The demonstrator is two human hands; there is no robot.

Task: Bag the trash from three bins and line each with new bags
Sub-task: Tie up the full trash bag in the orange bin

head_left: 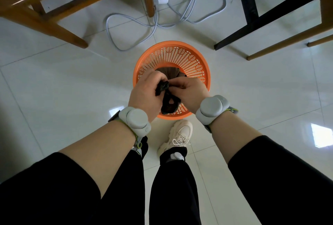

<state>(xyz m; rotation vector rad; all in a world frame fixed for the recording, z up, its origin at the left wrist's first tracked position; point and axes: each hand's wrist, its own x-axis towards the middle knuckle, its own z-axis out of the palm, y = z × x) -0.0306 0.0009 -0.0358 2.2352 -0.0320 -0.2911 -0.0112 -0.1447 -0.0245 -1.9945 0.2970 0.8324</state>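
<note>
Hands met above an orange mesh wastebasket [172, 57] on the white tiled floor [72, 84]. Left hand [146, 93] clenched round a bunched end of a black trash bag [163, 86]; right hand [189, 89] pinched the same bag just beside it, both grips grasping plastic. Rest of the bag hung down into the basket. Grey wrist trackers [137, 119] strapped on both forearms. Beyond the basket, looped grey cable [126, 21], wooden chair legs [54, 24], black table frame [252, 17]. Cream sneaker [178, 134] near the basket's rim.

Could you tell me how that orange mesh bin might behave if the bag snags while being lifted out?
The orange bin looks like thin openwork plastic, so probably light and apt to lift or tip. On the glossy tile floor it may slide. Both hands, left hand and right hand, grip the black bag.
</note>
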